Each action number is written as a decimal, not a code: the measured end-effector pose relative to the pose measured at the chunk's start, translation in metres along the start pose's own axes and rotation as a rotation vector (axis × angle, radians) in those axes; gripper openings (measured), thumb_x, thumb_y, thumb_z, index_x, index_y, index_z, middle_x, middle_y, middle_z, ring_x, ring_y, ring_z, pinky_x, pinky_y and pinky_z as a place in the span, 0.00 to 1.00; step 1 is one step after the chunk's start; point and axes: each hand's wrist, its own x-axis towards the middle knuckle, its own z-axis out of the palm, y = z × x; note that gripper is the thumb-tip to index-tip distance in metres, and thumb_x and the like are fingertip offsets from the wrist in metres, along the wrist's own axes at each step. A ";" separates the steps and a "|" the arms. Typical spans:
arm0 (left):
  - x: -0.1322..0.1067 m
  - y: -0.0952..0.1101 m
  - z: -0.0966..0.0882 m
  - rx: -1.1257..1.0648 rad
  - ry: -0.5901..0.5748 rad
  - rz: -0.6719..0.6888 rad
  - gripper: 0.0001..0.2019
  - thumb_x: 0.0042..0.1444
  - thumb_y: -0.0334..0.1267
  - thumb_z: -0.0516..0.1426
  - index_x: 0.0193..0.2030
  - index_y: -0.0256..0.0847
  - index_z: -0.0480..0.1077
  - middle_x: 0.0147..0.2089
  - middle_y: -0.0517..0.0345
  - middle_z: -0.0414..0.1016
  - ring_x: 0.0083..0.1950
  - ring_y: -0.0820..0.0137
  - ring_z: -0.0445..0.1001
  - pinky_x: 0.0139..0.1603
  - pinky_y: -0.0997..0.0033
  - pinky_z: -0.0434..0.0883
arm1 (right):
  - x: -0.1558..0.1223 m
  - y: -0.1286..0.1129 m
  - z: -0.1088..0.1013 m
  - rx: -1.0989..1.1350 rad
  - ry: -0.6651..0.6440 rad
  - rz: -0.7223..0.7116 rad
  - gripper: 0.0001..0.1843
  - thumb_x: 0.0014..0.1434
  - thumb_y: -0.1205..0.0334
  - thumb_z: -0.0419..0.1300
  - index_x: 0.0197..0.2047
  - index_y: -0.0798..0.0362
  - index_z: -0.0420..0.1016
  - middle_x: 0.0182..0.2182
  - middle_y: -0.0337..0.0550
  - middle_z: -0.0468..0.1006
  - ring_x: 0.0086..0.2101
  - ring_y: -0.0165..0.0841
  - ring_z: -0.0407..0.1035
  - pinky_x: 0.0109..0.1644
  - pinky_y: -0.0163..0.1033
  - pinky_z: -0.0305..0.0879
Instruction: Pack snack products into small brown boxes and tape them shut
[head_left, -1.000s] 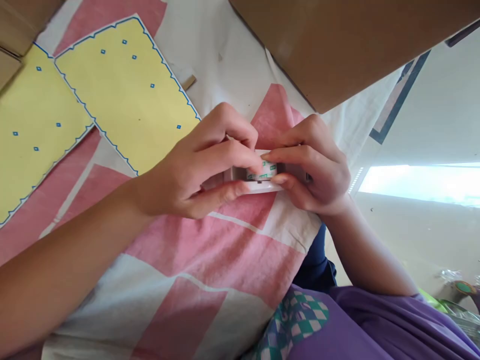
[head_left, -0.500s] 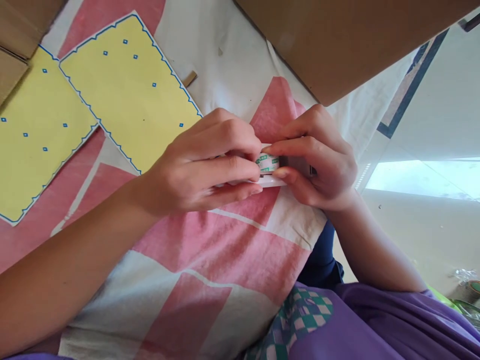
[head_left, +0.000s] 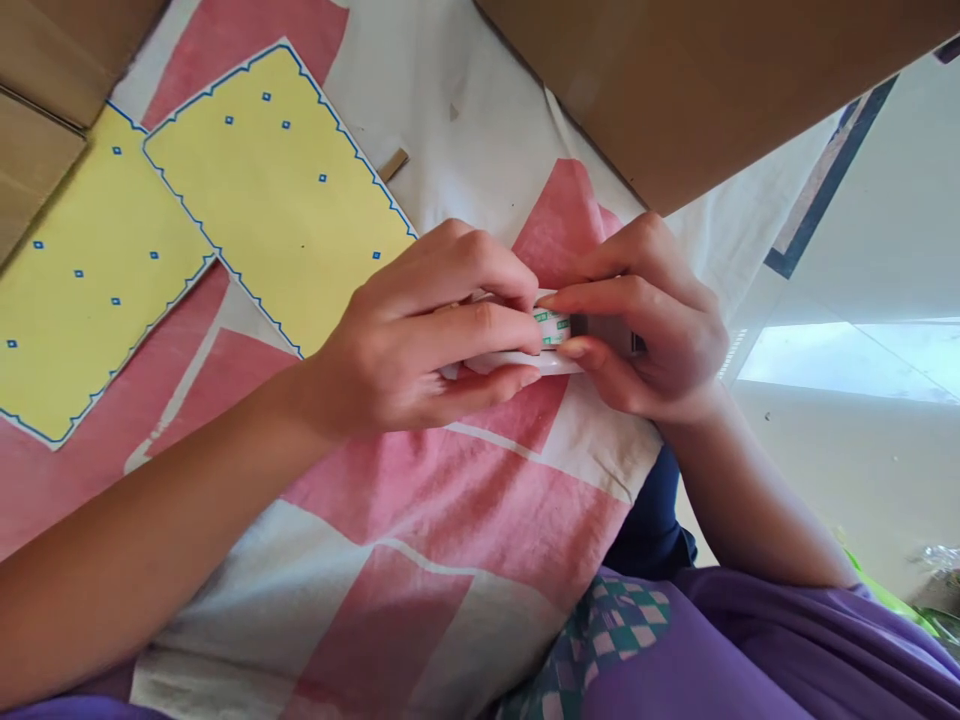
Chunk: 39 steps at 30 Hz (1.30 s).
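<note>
Over patterned cloth (head_left: 457,490), both hands (head_left: 427,345) (head_left: 660,325) curl inward.

1. The person's bare left hand (head_left: 427,350) now reaches farther along the small glossy white holder (head_left: 559,364), its thumb tip closer to the right hand (head_left: 660,325).
2. Those fingers cover more of the curved white piece printed in green (head_left: 556,327).
3. Left thumb and forefinger part slightly wider than half a second ago.
</note>
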 end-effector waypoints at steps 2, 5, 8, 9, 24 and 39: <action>0.000 0.003 0.000 0.037 0.009 -0.015 0.04 0.60 0.35 0.67 0.37 0.44 0.75 0.45 0.52 0.79 0.44 0.61 0.77 0.46 0.54 0.75 | 0.000 0.001 0.001 0.009 0.009 -0.004 0.12 0.68 0.57 0.60 0.53 0.42 0.78 0.41 0.44 0.80 0.39 0.40 0.71 0.48 0.51 0.72; -0.002 0.005 0.001 0.068 0.003 -0.056 0.04 0.63 0.38 0.65 0.37 0.48 0.74 0.45 0.56 0.79 0.45 0.61 0.78 0.49 0.55 0.73 | 0.000 0.002 0.002 0.018 0.025 -0.025 0.12 0.67 0.58 0.60 0.52 0.46 0.78 0.40 0.45 0.79 0.39 0.40 0.70 0.47 0.50 0.71; -0.003 0.003 0.003 0.057 0.018 -0.084 0.03 0.64 0.42 0.63 0.40 0.51 0.73 0.46 0.59 0.79 0.43 0.64 0.79 0.47 0.57 0.73 | 0.001 0.003 0.003 0.020 0.046 -0.039 0.12 0.67 0.57 0.60 0.51 0.46 0.79 0.39 0.45 0.79 0.38 0.39 0.71 0.46 0.49 0.71; -0.003 0.002 0.003 0.056 0.027 -0.090 0.03 0.64 0.42 0.63 0.41 0.51 0.73 0.46 0.59 0.79 0.43 0.64 0.79 0.46 0.57 0.73 | 0.001 0.003 0.003 0.020 0.049 -0.036 0.12 0.66 0.57 0.61 0.51 0.45 0.79 0.39 0.45 0.79 0.38 0.39 0.71 0.45 0.49 0.71; -0.008 0.025 0.007 0.155 0.058 -0.205 0.02 0.68 0.41 0.60 0.42 0.51 0.75 0.41 0.59 0.82 0.47 0.59 0.76 0.46 0.50 0.73 | 0.002 0.005 0.006 0.017 0.077 -0.044 0.13 0.65 0.56 0.62 0.53 0.44 0.78 0.39 0.43 0.78 0.38 0.39 0.71 0.45 0.50 0.72; -0.004 0.033 0.006 0.136 0.027 -0.331 0.05 0.71 0.43 0.57 0.45 0.53 0.76 0.39 0.58 0.82 0.45 0.59 0.77 0.47 0.48 0.71 | 0.004 0.006 0.006 0.015 0.079 -0.056 0.12 0.68 0.54 0.62 0.52 0.47 0.78 0.40 0.45 0.80 0.39 0.39 0.74 0.44 0.50 0.72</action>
